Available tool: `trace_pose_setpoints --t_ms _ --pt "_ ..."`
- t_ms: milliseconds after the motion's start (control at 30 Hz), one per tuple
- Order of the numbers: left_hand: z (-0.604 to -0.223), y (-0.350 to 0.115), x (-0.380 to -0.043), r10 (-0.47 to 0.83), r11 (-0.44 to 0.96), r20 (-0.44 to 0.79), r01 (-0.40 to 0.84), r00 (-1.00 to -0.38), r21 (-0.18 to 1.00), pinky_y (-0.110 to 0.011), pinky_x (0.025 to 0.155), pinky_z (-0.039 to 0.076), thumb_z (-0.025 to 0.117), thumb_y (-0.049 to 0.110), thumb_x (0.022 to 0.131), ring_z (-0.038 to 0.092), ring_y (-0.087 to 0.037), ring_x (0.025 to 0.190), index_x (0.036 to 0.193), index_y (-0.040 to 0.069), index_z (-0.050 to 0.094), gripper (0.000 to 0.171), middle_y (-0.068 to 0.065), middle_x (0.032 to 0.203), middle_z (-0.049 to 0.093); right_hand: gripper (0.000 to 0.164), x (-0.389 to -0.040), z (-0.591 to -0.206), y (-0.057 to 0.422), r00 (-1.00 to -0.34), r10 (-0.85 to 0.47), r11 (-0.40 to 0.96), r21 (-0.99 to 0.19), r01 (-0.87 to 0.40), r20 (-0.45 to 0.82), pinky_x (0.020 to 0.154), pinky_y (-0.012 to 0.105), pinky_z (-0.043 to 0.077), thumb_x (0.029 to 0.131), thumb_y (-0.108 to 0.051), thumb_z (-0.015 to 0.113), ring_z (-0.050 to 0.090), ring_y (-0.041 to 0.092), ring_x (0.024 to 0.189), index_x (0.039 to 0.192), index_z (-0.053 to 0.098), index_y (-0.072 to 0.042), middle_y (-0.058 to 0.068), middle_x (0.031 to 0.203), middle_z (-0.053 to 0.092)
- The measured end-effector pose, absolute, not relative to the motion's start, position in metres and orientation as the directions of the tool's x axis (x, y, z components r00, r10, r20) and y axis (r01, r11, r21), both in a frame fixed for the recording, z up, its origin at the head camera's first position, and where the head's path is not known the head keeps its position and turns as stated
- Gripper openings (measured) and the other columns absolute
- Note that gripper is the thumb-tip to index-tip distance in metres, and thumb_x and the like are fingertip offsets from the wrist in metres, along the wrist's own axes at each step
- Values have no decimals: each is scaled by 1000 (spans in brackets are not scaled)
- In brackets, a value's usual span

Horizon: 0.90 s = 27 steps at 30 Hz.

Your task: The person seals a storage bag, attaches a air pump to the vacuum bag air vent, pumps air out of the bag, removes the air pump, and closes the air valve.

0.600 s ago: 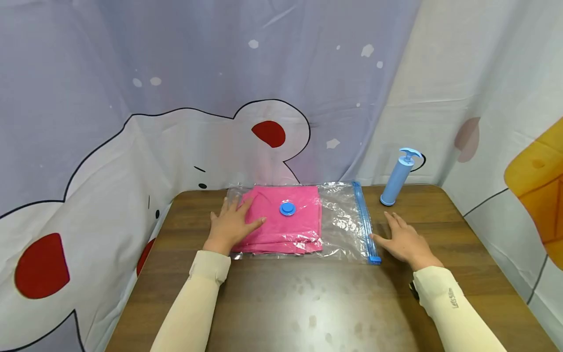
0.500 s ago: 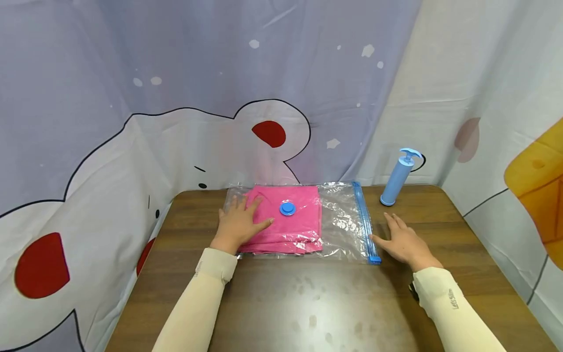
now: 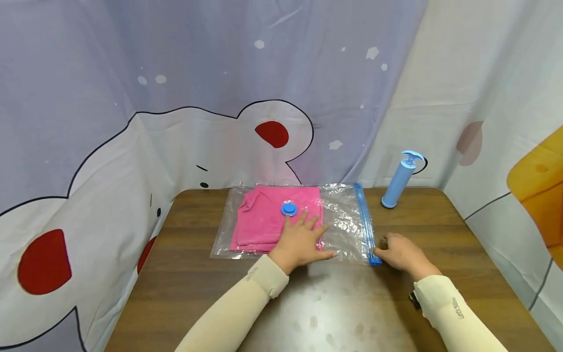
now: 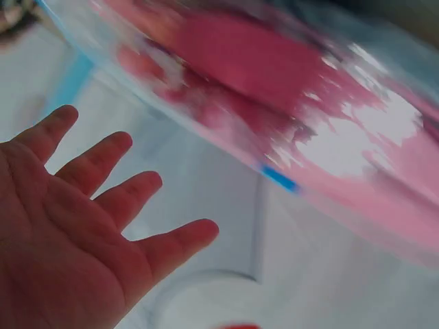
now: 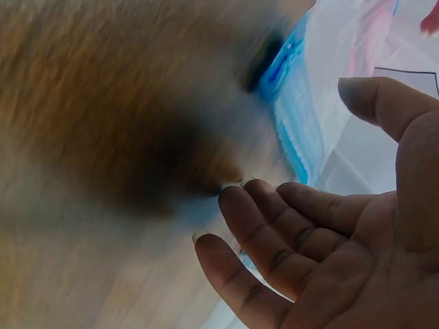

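A clear plastic vacuum storage bag [image 3: 345, 227] lies flat along the table's far edge. Folded pink cloth [image 3: 259, 227] shows inside it, below a round blue valve [image 3: 289, 209]. My left hand [image 3: 299, 242], fingers spread, is over the cloth's near right part; the left wrist view shows its bare palm [image 4: 75, 233] apart from the bag. Beside the blue zip slider [image 3: 376, 262], at the near end of the zip strip [image 3: 364, 215], is my right hand [image 3: 402, 252]. Its fingers bend loosely around nothing in the right wrist view, the thumb [image 5: 384, 103] standing apart.
A light blue hand pump [image 3: 398, 185] with a T-shaped handle stands upright at the back right of the wooden table [image 3: 189, 293]. Right behind the table hangs a printed curtain [image 3: 198, 137], which also runs along both sides.
My left hand has moved right, from the bag's left end to near the valve. The right hand's fingers, straight before, have bent, and it has dropped slightly toward the slider.
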<state>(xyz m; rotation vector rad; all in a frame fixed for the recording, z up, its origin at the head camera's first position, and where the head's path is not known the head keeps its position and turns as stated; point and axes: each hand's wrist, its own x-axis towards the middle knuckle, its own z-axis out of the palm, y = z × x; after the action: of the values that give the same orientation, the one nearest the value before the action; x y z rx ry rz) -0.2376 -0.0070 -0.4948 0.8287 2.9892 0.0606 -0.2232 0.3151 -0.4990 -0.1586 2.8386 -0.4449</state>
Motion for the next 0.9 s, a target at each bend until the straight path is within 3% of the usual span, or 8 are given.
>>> trace_pose_setpoints --t_ms 100,167,300,400,500,633,767,900 --pt "-499 20 -228 576 817 -47 576 -816 22 -76 136 31 48 93 99 33 -36 176 175 42 43 91 -1 185 41 78 -222 -500 313 -960 -161 938 -339 -77 -229 118 76 51 109 -43 69 57 66 144 151 55 21 46 153 60" --pt "-502 34 -221 605 795 -55 606 -794 1 -73 136 34 49 94 99 35 -34 175 173 42 46 91 1 185 43 65 -222 -501 312 -960 -174 922 -379 -80 -220 107 68 59 108 -40 71 69 58 127 138 64 18 40 136 71" --pt "-509 56 -211 625 776 -80 629 -777 -46 -66 137 37 47 97 97 38 -28 174 173 45 46 92 7 183 45 56 -219 -502 310 -958 -193 882 -464 -75 -212 101 63 63 108 -35 72 75 51 118 132 68 15 33 127 77" --pt "-514 68 -205 632 765 -96 638 -769 -81 -61 137 40 46 98 97 42 -24 172 171 46 49 90 10 180 49 63 -218 -504 311 -957 -186 862 -505 -50 -223 108 66 62 110 -34 71 72 55 129 145 63 18 37 138 75" --pt "-518 75 -201 637 755 -107 646 -763 -112 -57 136 43 48 96 98 46 -21 169 168 46 53 86 12 177 53 64 -219 -507 313 -954 -174 835 -550 -13 -242 105 62 64 111 -34 70 75 51 125 147 61 19 37 138 74" --pt "-523 80 -198 628 756 -124 640 -768 -136 -55 136 42 50 94 99 47 -18 168 166 49 54 81 13 176 53 65 -220 -509 316 -942 -153 768 -636 78 -300 94 52 69 112 -31 69 77 38 114 150 57 20 35 137 74" --pt "-527 82 -197 620 759 -124 632 -775 -153 -54 136 42 53 90 100 46 -16 168 168 50 52 78 14 178 51 64 -221 -511 320 -911 -134 655 -724 214 -390 86 41 70 114 -29 67 74 25 104 152 54 20 26 124 74" --pt "-528 81 -198 621 759 -106 629 -777 -167 -54 134 44 60 84 102 49 -16 167 171 51 46 77 14 177 52 42 -222 -515 325 -878 -125 554 -767 324 -462 83 36 66 115 -31 63 67 19 97 129 67 9 9 109 68"
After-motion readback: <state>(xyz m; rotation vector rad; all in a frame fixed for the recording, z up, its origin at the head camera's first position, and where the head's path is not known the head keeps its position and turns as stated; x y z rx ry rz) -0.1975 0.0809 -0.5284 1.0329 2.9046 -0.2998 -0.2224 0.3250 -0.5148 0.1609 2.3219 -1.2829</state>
